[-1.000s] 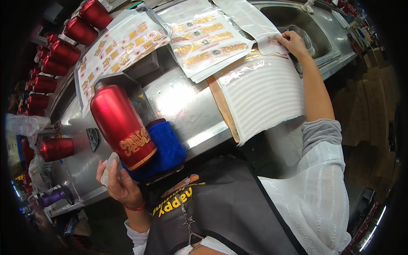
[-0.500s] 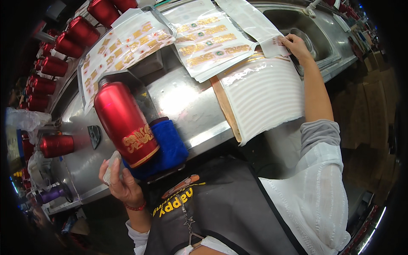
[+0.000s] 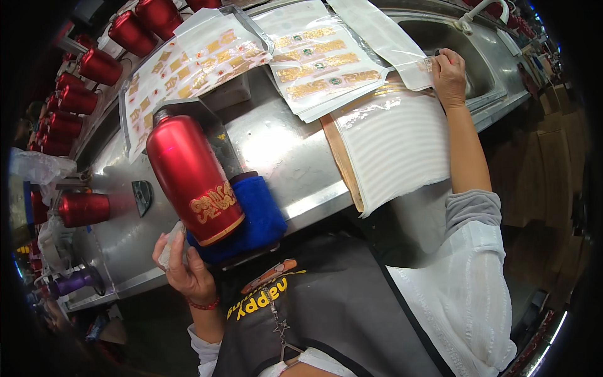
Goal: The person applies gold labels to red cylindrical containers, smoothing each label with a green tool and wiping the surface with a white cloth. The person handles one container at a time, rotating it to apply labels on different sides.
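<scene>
A large red metal bottle (image 3: 185, 166) leans on a folded blue cloth (image 3: 262, 210) at the counter's front edge, a gold pattern around its lower end. Just below its base, my left hand (image 3: 191, 276) is closed on a small off-white wad (image 3: 173, 248) that looks like cloth. My right hand (image 3: 449, 78) reaches far right to the end of a long white paper strip (image 3: 383, 47). Its fingers are curled in a pinch at the strip's corner, beside a small printed patch; the fingertips are partly hidden.
Sheets of gold decals (image 3: 323, 60) and a tray (image 3: 257, 28) with another decal sheet (image 3: 195, 63) lie across the counter. A white-covered board (image 3: 396, 151) overhangs the front edge. Several red bottles (image 3: 100, 66) stand left. A dark scraper-like piece (image 3: 142, 198) lies nearby; a sink (image 3: 480, 69) is at right.
My right hand's fingers have curled in more at the strip's corner. My left hand still holds the wad near the bottle's base. The whole view has shifted slightly.
</scene>
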A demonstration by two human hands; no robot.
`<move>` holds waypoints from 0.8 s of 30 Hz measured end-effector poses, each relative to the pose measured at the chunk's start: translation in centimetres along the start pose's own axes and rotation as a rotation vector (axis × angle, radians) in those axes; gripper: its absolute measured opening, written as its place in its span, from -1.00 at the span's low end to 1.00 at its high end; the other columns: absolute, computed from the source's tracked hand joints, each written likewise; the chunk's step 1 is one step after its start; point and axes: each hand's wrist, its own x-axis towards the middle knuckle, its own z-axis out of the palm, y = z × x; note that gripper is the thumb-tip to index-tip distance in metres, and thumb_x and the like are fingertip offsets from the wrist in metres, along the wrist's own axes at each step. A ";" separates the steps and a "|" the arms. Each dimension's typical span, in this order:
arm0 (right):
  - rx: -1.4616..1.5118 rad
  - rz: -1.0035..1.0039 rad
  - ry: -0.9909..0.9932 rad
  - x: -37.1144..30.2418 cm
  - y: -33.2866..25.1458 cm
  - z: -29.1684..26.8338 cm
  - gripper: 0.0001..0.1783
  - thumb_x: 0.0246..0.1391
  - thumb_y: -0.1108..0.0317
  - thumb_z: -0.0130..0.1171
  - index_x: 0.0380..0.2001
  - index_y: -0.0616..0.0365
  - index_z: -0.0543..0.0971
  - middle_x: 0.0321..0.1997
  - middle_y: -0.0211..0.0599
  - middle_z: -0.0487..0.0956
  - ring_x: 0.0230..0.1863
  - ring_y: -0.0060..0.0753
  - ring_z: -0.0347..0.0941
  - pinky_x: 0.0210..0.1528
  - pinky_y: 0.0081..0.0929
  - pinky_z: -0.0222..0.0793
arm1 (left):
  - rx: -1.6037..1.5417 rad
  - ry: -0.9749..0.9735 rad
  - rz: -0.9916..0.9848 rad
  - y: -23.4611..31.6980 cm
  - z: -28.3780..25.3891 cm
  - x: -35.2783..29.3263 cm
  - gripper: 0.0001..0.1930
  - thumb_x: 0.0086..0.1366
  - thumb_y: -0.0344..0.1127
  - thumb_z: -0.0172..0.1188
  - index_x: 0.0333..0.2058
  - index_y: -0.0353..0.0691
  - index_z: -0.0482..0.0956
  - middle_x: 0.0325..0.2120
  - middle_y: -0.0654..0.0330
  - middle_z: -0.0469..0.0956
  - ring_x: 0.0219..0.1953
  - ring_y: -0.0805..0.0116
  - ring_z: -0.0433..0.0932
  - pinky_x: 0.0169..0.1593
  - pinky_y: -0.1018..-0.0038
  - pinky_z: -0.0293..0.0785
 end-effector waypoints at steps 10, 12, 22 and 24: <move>0.545 -0.139 -0.319 11.5 -6.7 6.7 -0.83 0.18 0.33 0.26 -0.32 0.25 0.62 -0.06 -0.08 0.55 -0.03 -0.05 0.49 0.04 -0.27 0.42 | -0.235 0.001 -0.170 -0.4 1.2 -0.4 -0.21 0.40 0.15 0.14 0.28 -0.50 0.30 0.11 -0.18 0.42 0.23 0.00 0.37 0.27 0.20 0.32; 0.388 -0.161 -0.463 11.7 -8.2 11.4 -0.78 0.14 0.26 0.26 -0.33 0.23 0.65 -0.05 0.00 0.56 -0.01 0.12 0.50 0.06 -0.12 0.44 | -0.148 -0.098 -0.183 0.2 1.2 0.2 -0.06 0.29 0.23 0.24 0.32 -0.52 0.22 0.13 -0.18 0.41 0.23 -0.07 0.34 0.30 0.13 0.24; 0.479 -0.452 -0.277 14.4 -17.0 1.4 -0.82 0.14 0.43 0.26 -0.36 0.29 0.47 -0.08 -0.09 0.50 -0.02 0.06 0.43 0.03 -0.19 0.35 | 0.191 -0.200 -0.108 1.6 0.5 3.9 -0.11 0.07 0.05 0.45 0.30 -0.30 0.38 -0.06 0.06 0.61 0.24 0.07 0.30 0.39 -0.12 -0.12; 0.630 -0.446 -0.333 14.7 -20.5 -3.6 -0.82 0.16 0.43 0.25 -0.37 0.28 0.46 -0.05 -0.11 0.50 -0.02 0.02 0.44 0.01 -0.20 0.35 | 0.235 -0.181 -0.065 2.4 -0.2 4.5 -0.09 0.07 0.07 0.45 0.31 -0.30 0.37 -0.06 0.07 0.60 0.24 0.07 0.30 0.39 -0.13 -0.12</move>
